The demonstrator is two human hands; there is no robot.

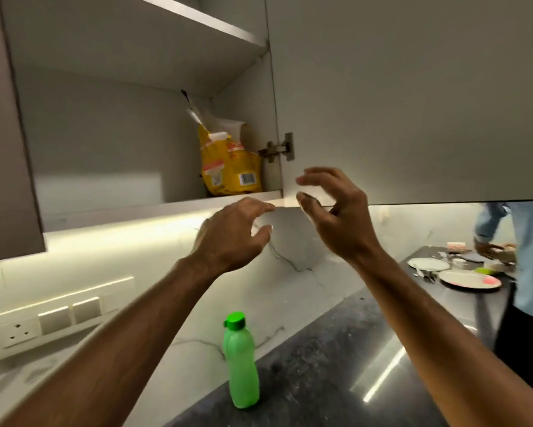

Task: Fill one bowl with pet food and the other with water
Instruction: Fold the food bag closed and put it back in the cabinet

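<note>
A yellow pet food bag (228, 167) with a torn-open top stands at the right end of the lower shelf in the open wall cabinet (105, 208). My left hand (231, 235) is raised just below the shelf edge, fingers spread and empty. My right hand (336, 214) hovers by the bottom corner of the open cabinet door (413, 103), fingers curled apart, holding nothing. A green plastic bottle (240, 362) with a green cap stands upright on the dark countertop (336, 365) below my arms. No bowls are in view.
Another person in a blue shirt (530, 257) stands at the right end of the counter beside plates (468, 280) and small items. A switch and socket panel (52, 318) sits on the marble backsplash at the left. The upper cabinet shelf (197, 16) looks bare.
</note>
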